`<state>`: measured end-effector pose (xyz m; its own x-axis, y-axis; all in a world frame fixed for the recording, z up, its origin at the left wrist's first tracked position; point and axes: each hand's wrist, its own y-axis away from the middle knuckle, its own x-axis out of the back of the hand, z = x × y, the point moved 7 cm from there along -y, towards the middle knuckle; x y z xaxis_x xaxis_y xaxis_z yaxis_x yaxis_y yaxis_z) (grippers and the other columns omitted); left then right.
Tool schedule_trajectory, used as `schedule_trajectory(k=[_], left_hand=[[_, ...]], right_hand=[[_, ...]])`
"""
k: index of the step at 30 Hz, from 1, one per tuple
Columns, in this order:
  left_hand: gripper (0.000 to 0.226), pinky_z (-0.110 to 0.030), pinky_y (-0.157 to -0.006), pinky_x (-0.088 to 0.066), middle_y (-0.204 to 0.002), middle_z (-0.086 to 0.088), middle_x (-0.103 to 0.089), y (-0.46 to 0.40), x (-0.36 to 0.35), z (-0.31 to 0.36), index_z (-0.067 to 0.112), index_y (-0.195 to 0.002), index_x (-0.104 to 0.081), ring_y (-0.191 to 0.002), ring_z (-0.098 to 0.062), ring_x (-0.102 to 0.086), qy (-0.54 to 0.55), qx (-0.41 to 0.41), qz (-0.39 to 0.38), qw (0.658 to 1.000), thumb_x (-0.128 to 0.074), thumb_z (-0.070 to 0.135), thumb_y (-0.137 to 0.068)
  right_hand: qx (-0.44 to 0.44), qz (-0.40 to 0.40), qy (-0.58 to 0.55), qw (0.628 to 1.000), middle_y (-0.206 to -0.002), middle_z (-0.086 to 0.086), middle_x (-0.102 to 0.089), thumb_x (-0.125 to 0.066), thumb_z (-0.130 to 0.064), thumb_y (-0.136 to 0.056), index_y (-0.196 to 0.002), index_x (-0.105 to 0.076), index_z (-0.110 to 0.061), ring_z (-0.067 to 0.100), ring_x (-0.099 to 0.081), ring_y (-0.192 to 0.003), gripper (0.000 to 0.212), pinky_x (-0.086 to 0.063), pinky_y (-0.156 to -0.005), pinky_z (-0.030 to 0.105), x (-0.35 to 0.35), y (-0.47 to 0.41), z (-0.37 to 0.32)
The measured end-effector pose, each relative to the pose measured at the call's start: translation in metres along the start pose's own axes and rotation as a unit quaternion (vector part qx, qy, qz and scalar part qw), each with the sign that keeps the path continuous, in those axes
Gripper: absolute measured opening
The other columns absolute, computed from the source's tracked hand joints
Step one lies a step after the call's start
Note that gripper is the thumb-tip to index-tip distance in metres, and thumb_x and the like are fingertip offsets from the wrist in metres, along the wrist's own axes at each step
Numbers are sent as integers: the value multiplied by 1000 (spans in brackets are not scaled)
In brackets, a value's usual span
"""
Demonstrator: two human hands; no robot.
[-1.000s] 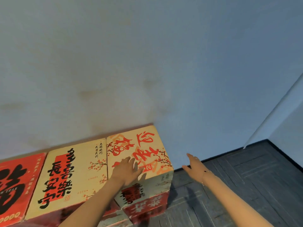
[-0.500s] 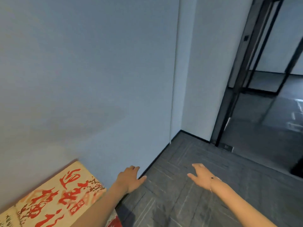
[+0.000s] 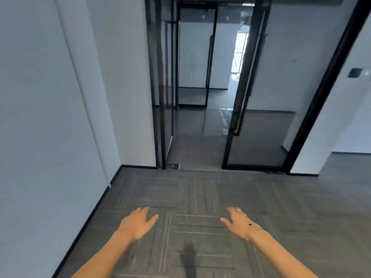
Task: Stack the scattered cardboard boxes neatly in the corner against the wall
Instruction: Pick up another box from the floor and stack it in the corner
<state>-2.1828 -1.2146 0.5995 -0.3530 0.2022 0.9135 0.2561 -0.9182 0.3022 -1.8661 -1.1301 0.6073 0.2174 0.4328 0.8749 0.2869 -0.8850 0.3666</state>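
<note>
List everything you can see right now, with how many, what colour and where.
pale grey painted wall: one, along the left side
grey patterned carpet tile floor: one, across the lower half
black-framed glass door: one, standing open, centre right
black door frame: one, left edge of the doorway
dark wall switch panel: one, on the right wall
thin bracelet: one, light, on the right wrist
cardboard boxes: none in view
left hand: one, empty, fingers spread, lower centre-left
right hand: one, empty, fingers spread, lower centre-right

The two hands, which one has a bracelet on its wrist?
The right hand: a thin bracelet circles its wrist. The left hand has a bare wrist. Both are open, palms down above the floor, holding nothing.
</note>
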Motion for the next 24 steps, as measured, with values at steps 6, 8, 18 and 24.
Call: schedule_trajectory(k=[6, 8, 18, 24], left_hand=[[68, -36, -110, -31, -156, -1, -25, -1, -56, 162, 23, -150, -23, -144, -18, -23, -22, -97, -38, 994, -31, 61, -94], [67, -36, -110, -31, -156, 0, -26, 4, -71, 219, 23, -149, -25, -144, -17, -24, -32, -136, -42, 989, -33, 61, -94], [67, -33, -106, -37, -154, -4, -30, 18, -142, 461, 27, -149, -25, -141, -17, -29, -104, -314, -101, 938, -32, 63, -93], [74, -32, -102, -40, -152, -2, -33, 5, -167, 595, 28, -147, -30, -136, -18, -38, -143, -391, -129, 900, -32, 72, -87]], right_hand=[[-111, 33, -40, 992, -145, 17, -32, -38, -41, -98, -143, -25, -4, 30, -35, -134, 60, -31, -110, 35, 21, 74, 176], [-142, 45, -58, 987, -144, 17, -32, -39, -42, -97, -142, -27, -4, 30, -37, -133, 60, -31, -110, 35, 27, 103, 225], [-296, 118, -160, 934, -150, 13, -27, -40, -44, -96, -147, -21, -9, 26, -37, -134, 65, -31, -111, 32, 48, 235, 417], [-371, 163, -208, 890, -149, 12, -29, -41, -44, -96, -145, -24, -9, 25, -38, -133, 63, -32, -110, 32, 62, 277, 506]])
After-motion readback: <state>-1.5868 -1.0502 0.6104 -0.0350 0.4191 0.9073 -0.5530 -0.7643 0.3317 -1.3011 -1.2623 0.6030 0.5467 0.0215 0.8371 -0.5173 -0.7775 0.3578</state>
